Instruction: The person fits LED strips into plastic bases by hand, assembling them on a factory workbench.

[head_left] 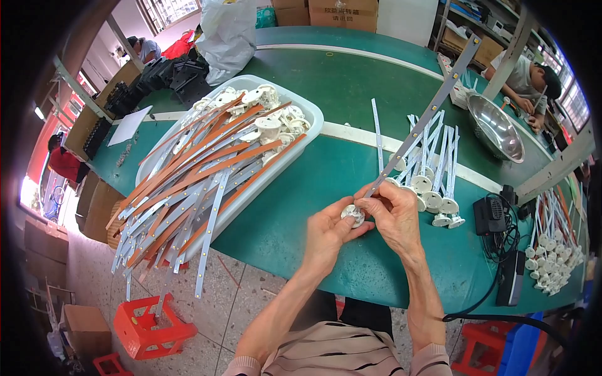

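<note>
Over the near part of the green table, my left hand (330,233) grips a small round white plastic base (352,216). My right hand (395,216) pinches the lower end of a long LED strip (428,113), grey with small yellowish dots, which slants up to the right. The strip's lower end meets the base between my fingers; the exact join is hidden. Just beyond my right hand lie several white bases (432,200) with pale strips (446,160) attached. To the left, a large white tub (313,116) is heaped with loose strips (207,166), grey and orange-brown, and more white bases (268,128).
At the right stand a black power adapter (489,215) with cables and another pile of bases with strips (552,260). A metal bowl (495,128) sits farther back, near another person at work (533,81). A red stool (153,329) is on the floor at left.
</note>
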### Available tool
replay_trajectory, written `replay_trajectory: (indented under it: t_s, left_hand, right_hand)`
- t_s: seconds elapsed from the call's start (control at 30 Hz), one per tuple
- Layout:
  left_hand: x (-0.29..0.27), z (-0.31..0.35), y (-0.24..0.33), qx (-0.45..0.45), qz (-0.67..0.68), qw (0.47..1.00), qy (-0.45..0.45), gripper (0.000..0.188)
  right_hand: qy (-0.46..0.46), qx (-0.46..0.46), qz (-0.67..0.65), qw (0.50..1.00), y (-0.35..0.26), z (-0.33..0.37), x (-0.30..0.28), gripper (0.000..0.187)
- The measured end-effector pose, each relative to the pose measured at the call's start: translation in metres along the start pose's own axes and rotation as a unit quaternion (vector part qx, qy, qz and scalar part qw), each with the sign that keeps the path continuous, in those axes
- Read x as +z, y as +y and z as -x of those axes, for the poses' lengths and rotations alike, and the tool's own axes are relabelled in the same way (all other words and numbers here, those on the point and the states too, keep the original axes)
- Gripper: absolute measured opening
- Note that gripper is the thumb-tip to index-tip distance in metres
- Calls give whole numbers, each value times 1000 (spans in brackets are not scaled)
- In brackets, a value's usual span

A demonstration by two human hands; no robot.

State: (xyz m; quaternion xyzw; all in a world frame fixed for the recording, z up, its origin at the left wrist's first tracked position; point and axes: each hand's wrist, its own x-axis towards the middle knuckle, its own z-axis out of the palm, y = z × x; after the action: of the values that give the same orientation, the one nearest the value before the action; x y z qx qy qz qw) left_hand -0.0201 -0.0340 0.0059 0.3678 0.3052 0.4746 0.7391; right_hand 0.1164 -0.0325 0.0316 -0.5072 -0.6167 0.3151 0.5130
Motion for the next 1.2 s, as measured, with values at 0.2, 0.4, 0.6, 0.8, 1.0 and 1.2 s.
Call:
replay_trajectory:
  t_s: [0.2,0.4,0.6,0.8,1.0,1.2]
  left_hand:
    - [0,-1,-1,2,-5,1000,6,38]
    - [-4,-3,-6,0,-10,1000,7,38]
    - [-3,-3,-6,-2,-16,1000,3,38]
    - [0,-3,-4,-2,-32,999,15,36]
    - [1,-1,-4,-4,-39,999,21,36]
    - [1,-1,-5,0,-37,999,33,36]
  right_hand:
    - [2,1,1,1000,1,0,0,4]
    - [11,38,-58,998,-1,0,3,3]
    - [11,18,-36,999,1,0,3,3]
    - [28,-15,1,1000,-1,1,7,6]
    - [15,-8,-11,1000,2,0,5,6]
    - [-4,-5,17,1000,4,-1,3,6]
